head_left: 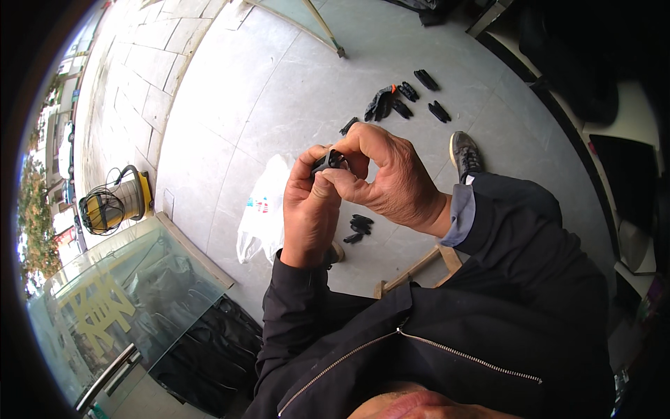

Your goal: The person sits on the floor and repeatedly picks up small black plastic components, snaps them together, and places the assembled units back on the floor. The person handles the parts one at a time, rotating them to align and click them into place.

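Small black item (328,163) is held up between the person's two bare hands, above the grey tiled floor (279,119), near the middle of the view; its exact kind is hard to make out. Farthest left, a paved strip (157,66) runs along the street side, with a yellow machine (145,195) wound with dark cable standing on it or at its edge. Below that, a glass panel (150,262) carries a yellow marking. Next, a white plastic bag (262,223) with a small print lies crumpled on the floor, just left of the hands. The left hand (307,202) grips the item's left side, thumb in front and fingers curled around it. The right hand (401,178) pinches its right side between thumb and bent forefinger. Past the hands, one black bundle (350,126) lies on the floor, and a small cluster of black pieces (360,225) lies nearer the body. Rightward, a wooden frame (417,269) shows beneath the arm, a black glove (379,105) with an orange edge lies beside several loose black bundles (426,80), and a dark shoe (466,155) rests to the right.
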Demonstrator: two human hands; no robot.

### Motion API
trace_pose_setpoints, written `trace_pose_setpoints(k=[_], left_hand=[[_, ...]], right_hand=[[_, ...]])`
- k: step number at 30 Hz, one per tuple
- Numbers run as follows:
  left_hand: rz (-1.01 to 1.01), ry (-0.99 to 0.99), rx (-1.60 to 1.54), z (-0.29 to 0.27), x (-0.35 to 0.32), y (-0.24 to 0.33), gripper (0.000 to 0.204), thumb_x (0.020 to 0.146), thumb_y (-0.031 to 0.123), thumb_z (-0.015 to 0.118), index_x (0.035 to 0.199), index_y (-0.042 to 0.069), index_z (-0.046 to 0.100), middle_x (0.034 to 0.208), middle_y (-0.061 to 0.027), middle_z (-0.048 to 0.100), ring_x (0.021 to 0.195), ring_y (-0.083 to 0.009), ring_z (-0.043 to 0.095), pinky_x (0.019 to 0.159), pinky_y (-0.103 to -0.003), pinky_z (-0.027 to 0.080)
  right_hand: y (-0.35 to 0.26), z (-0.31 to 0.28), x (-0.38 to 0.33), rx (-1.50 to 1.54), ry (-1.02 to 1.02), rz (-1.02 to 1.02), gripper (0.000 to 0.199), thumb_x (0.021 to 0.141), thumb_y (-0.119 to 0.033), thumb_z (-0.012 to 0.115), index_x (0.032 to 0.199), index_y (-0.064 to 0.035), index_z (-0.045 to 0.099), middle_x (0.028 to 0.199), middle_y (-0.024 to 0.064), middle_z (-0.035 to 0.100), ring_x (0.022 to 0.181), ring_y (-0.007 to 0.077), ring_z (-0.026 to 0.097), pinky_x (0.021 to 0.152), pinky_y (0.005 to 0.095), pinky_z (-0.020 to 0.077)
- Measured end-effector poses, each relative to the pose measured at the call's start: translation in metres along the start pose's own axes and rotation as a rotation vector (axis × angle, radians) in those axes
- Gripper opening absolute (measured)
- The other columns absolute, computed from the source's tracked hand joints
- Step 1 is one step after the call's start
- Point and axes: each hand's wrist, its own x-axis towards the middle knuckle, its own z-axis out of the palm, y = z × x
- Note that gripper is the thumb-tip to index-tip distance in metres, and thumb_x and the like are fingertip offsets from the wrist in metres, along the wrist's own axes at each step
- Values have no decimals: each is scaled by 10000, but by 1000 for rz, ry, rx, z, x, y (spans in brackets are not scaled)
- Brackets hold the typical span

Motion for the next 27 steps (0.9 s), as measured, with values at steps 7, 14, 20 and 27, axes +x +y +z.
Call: trace_pose_setpoints(k=[7,14,20,27], left_hand=[[23,-3,41,-5,2,3,428,1063,189,730,1428,50,555,1288,-65,658,1217,-218,666,1089,-422,544],[-5,-20,33,-6,3,6,440,1058,186,742,1430,46,554,1281,-61,657,1198,-203,658,1091,-395,524],[10,-13,83,-8,2,7,386,1073,173,725,1403,34,583,1279,-43,667,1148,-121,633,1028,-283,502],[26,-15,178,-13,2,8,362,1061,144,737,1376,20,607,1318,-49,661,1194,-133,627,1072,-297,490]], right_hand=[[-2,-4,1,42,-29,-3,294,924,-212,877,1067,-35,690,932,95,722,814,207,752,707,338,596],[-1,-5,1,47,5,-126,306,928,-206,872,1125,-25,722,956,91,743,829,208,749,720,333,595],[1,-5,3,37,25,-186,266,931,-183,858,1109,-17,751,941,100,750,818,232,748,699,341,589],[1,-10,4,17,8,-197,246,928,-159,849,1114,-14,779,945,103,754,811,238,746,696,343,591]])
